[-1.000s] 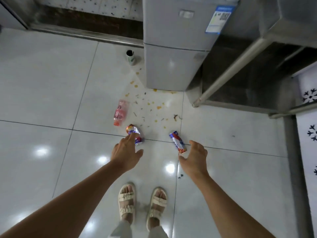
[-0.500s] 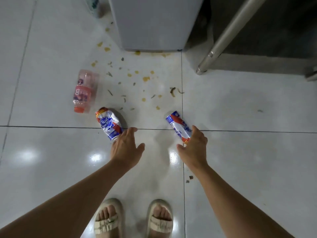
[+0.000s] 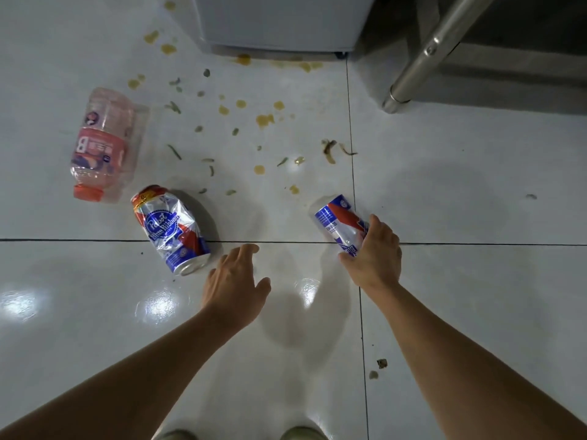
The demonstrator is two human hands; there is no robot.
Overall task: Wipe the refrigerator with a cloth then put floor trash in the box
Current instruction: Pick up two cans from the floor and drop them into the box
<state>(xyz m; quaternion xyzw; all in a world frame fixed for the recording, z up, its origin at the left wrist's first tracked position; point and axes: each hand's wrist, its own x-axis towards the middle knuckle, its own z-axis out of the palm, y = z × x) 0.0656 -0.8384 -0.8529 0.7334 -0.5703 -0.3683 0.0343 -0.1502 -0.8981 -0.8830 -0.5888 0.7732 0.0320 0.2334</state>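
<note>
Two crushed blue, white and red beer cans lie on the white tiled floor. My right hand (image 3: 373,252) is closed around the near end of the right can (image 3: 336,219). The left can (image 3: 173,230) lies just left of my left hand (image 3: 235,277), which hovers with fingers spread, a small gap from the can's near end. A clear plastic bottle (image 3: 101,144) with a pink label and orange cap lies on its side further left. The grey refrigerator's base (image 3: 276,23) stands at the top. No box or cloth is in view.
Yellow stains and small green scraps (image 3: 241,122) dot the floor between the cans and the refrigerator. A slanted metal table leg (image 3: 422,58) meets the floor at the upper right. Small crumbs (image 3: 379,366) lie by my right forearm. My sandal tips show at the bottom edge.
The view has dropped closer to the floor. My right hand has reached the right can and closed on it. My left hand now sits just right of the left can.
</note>
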